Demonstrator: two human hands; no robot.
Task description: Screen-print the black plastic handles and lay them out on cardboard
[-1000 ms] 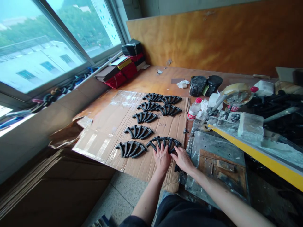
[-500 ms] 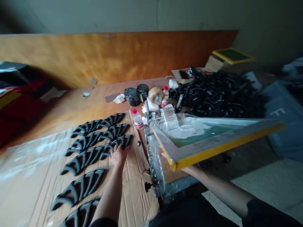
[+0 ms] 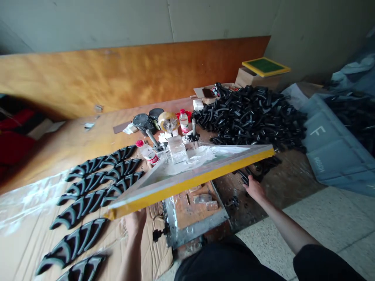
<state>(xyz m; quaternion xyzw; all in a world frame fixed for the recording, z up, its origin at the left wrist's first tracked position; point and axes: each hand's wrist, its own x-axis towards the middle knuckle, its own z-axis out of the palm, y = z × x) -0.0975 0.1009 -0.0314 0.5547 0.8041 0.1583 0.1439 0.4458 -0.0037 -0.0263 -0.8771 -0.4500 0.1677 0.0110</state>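
Your left hand (image 3: pixel 135 225) is under the near yellow edge of the screen-printing frame (image 3: pixel 187 181). Fingers are hidden, so it looks like you're bearing the frame up, but I can't confirm a closed grip. Frame is tilted up off the wooden print bed (image 3: pixel 195 210), with white residue and a pale block (image 3: pixel 177 149) on its mesh. Your right hand (image 3: pixel 254 188) is open, past the frame's right end, just beside loose black plastic parts (image 3: pixel 243 175), with no hold visible. Left of the frame, rows of black arched moulded pieces (image 3: pixel 96 195) lie on flattened cardboard (image 3: pixel 17 234). Beyond it sits a big heap of black parts (image 3: pixel 249 117), with a blue crate (image 3: pixel 331 144) to that heap's right
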